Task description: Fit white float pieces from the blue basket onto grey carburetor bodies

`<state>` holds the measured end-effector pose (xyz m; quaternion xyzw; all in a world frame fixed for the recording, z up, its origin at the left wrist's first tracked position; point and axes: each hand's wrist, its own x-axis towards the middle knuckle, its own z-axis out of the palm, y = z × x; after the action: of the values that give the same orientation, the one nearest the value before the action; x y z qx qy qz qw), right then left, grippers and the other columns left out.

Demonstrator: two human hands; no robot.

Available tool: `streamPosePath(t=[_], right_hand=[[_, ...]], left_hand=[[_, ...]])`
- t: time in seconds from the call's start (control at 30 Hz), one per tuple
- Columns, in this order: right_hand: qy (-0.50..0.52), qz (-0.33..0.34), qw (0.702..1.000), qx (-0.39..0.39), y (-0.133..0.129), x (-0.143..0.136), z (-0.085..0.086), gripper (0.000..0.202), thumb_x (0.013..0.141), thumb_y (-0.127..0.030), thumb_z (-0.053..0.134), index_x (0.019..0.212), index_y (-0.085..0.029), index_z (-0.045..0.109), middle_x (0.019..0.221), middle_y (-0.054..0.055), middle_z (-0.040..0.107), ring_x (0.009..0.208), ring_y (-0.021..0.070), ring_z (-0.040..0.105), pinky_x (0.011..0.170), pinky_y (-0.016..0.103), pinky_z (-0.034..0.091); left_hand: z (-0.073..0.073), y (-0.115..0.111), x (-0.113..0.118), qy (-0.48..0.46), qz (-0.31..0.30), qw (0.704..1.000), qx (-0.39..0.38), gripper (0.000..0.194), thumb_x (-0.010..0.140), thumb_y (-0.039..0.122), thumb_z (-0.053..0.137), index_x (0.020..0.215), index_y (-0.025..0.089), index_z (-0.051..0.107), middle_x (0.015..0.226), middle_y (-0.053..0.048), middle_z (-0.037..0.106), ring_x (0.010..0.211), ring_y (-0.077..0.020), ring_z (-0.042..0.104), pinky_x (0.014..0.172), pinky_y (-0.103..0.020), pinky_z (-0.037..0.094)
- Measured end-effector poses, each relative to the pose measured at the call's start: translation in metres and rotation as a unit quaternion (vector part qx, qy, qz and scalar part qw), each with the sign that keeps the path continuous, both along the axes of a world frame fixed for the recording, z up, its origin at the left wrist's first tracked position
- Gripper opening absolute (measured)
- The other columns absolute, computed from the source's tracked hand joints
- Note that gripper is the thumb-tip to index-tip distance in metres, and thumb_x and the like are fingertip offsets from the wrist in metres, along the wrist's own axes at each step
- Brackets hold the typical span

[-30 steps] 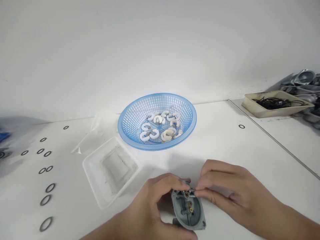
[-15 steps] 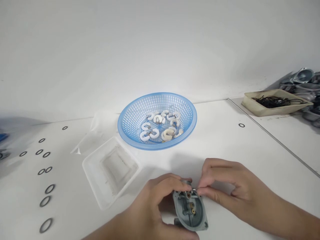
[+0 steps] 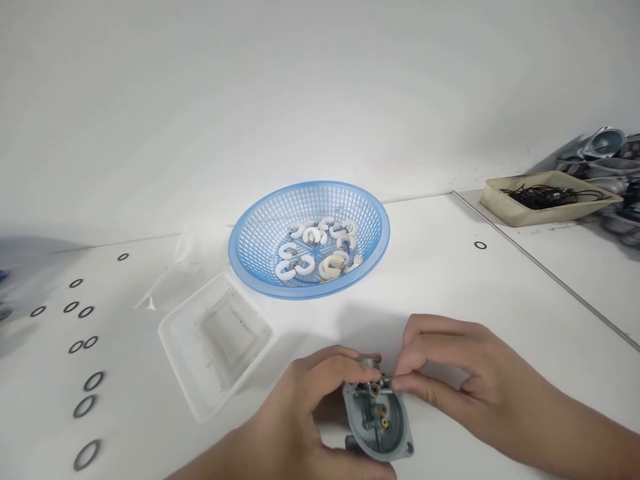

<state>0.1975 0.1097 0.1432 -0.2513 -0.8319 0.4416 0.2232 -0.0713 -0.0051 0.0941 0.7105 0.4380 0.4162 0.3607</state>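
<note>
A grey metal carburetor body point(image 3: 371, 427), its open bowl side up with brass jets inside, is gripped by my left hand point(image 3: 313, 407). The left index finger presses at its upper edge and the thumb wraps round the lower end. My right hand point(image 3: 450, 370) pinches a small thin metal pin point(image 3: 386, 381) between thumb and index finger, at the upper right edge of the body. Most of the pin is hidden by the fingertips. Beyond the hands, a blue plastic basket point(image 3: 235, 263) holds several white C-shaped floats point(image 3: 305, 265).
Left of the basket lies a white shallow tray point(image 3: 183, 363) beside a clear plastic bag point(image 3: 167, 283). Several black rings point(image 3: 87, 455) are spread along the left. At the right, a cream bin point(image 3: 505, 208) holds black wire-like parts, near piled metal carburetor bodies point(image 3: 607, 143).
The view has shifted slightly, so the basket and tray appear a little further left. Both hands keep nearly the same hold, and the right fingertips are slightly closer to the carburetor body.
</note>
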Motion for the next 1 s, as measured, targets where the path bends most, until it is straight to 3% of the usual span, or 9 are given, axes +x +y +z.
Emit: streamPosePath(t=[0.3, 0.57, 0.73, 1.0], right_hand=[[-0.002, 0.008, 1.000, -0.007, 0.000, -0.002, -0.001, 0.023, 0.115, -0.038, 0.072, 0.096, -0.030, 0.080, 0.091, -0.003, 0.069, 0.075, 0.0117, 0.069, 0.067, 0.025, 0.052], [0.016, -0.018, 0.999, -0.027, -0.002, -0.003, -0.004, 0.018, 0.110, -0.038, 0.081, 0.093, -0.033, 0.082, 0.085, -0.005, 0.069, 0.073, 0.0120, 0.069, 0.066, 0.026, 0.051], [0.030, -0.035, 0.997, -0.065, -0.004, -0.005, -0.006, 0.019, 0.108, -0.040, 0.083, 0.090, -0.033, 0.083, 0.084, -0.005, 0.071, 0.076, 0.0128, 0.070, 0.069, 0.024, 0.055], [0.014, -0.014, 0.999, -0.042, -0.006, -0.003, -0.008, 0.024, 0.112, -0.040, 0.079, 0.090, -0.031, 0.079, 0.086, -0.004, 0.069, 0.075, 0.0115, 0.069, 0.067, 0.023, 0.054]], left_hand=[[0.007, 0.002, 0.000, 0.024, -0.003, 0.999, 0.034, 0.098, 0.072, 0.045, 0.109, 0.154, 0.043, 0.055, 0.144, -0.006, 0.075, 0.131, -0.0286, 0.080, 0.109, -0.035, 0.069], [-0.003, -0.002, 0.005, -0.019, 0.019, 0.999, 0.026, 0.090, 0.075, 0.047, 0.107, 0.152, 0.040, 0.060, 0.146, -0.008, 0.074, 0.135, -0.0286, 0.078, 0.113, -0.034, 0.068], [0.006, 0.003, 0.006, -0.045, -0.011, 0.999, 0.014, 0.091, 0.074, 0.034, 0.108, 0.151, 0.041, 0.061, 0.143, -0.008, 0.075, 0.133, -0.0292, 0.080, 0.105, -0.031, 0.071], [0.011, 0.002, 0.005, -0.020, -0.006, 0.999, 0.035, 0.099, 0.070, 0.031, 0.110, 0.154, 0.040, 0.059, 0.143, -0.011, 0.073, 0.132, -0.0321, 0.080, 0.103, -0.033, 0.072]])
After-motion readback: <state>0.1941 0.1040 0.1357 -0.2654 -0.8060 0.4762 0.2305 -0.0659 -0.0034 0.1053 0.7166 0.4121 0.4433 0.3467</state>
